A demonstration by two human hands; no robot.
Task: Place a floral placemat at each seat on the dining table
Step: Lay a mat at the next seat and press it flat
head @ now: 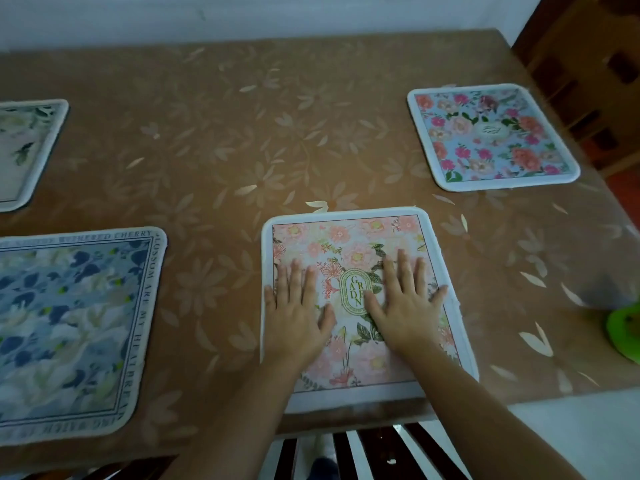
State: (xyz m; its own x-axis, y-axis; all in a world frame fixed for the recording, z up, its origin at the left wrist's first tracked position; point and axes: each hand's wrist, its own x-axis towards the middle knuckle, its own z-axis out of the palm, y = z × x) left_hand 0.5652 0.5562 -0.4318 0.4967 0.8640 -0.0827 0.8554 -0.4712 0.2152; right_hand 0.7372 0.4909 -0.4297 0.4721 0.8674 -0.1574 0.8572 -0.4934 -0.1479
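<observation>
Hands (349,306) flat on pink placemat (360,233) — near table edge (346,419).

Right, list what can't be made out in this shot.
- Pale mat: cut by the head view's left edge.
- Blue mat: left side cut off; border lettering partly blurred.
- Green object: cut by the right edge, blurred.
- Pink mat: middle hidden by left hand and right hand.
</observation>
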